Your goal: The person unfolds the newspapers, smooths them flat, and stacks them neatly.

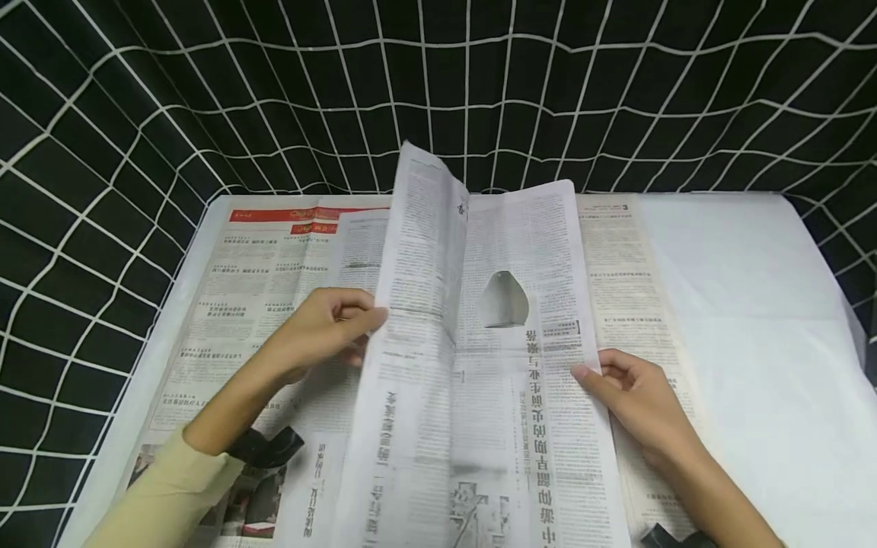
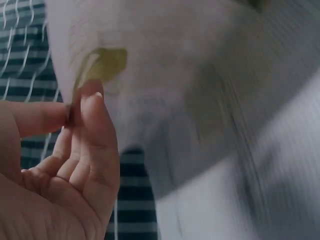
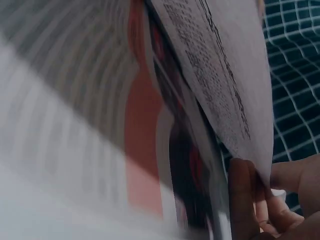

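A newspaper sheet [image 1: 418,304] stands raised and half open in the middle of the head view, its pages parted along a vertical fold. My left hand [image 1: 329,327] pinches its left edge between thumb and forefinger; the left wrist view shows the same pinch by the left hand [image 2: 75,155]. At the right edge of the right-hand page [image 1: 507,396], my right hand [image 1: 637,396] pinches the paper between thumb and fingers. In the right wrist view, the right hand [image 3: 270,200] grips the page's edge. A grey vase-shaped picture is printed on that page.
Other newspaper sheets lie flat underneath, one with a red header [image 1: 301,215] at the left and one [image 1: 623,281] at the right. They rest on a white table [image 1: 754,304]. A black cloth with a white grid [image 1: 466,91] surrounds the table's back and sides.
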The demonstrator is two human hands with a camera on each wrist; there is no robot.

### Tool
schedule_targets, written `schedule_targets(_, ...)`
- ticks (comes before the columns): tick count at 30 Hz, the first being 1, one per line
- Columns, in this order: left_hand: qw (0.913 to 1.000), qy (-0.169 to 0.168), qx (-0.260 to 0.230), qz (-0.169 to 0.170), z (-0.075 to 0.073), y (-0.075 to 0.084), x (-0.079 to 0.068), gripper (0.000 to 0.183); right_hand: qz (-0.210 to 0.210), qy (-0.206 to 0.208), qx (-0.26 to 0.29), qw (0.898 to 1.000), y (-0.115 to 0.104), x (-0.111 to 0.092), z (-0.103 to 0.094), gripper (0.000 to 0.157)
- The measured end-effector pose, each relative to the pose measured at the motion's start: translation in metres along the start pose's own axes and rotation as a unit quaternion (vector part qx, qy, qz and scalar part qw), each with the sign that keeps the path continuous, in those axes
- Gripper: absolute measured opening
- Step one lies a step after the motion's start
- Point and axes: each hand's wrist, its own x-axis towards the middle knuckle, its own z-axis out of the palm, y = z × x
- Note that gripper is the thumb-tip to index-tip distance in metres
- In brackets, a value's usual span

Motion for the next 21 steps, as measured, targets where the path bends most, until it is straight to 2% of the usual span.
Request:
schedule_targets(3, 0.9994, 0.033, -0.004, -0.006, -0.025, -0.018, -0.013, 0.037, 0.004, 0.016, -0.021, 1.000, 0.005, -0.002, -0.015, 0.055)
schedule_targets(6, 0.9981, 0.057, -0.006, -0.023, -0.042, -0.038, -0.021, 0.044, 0.007, 0.028, -0.046, 0.999, 0.009, -0.003, -0.031, 0.055)
schedule_targets(13, 0.9930, 0.090, -0.042, -0.064, -0.064, -0.083, -0.035, 0.055, 0.031, 0.060, -0.097, 0.993, 0.022, -0.006, -0.061, 0.067)
schedule_targets(17, 0.9908, 0.104, -0.051, -0.070, -0.075, -0.101, -0.043, 0.056, 0.043, 0.093, -0.139, 0.985, 0.031, -0.006, -0.068, 0.068)
schedule_targets(21, 0.9894, 0.125, -0.042, -0.062, -0.084, -0.113, -0.049, 0.059, 0.054, 0.113, -0.168, 0.978, 0.038, -0.007, -0.075, 0.067)
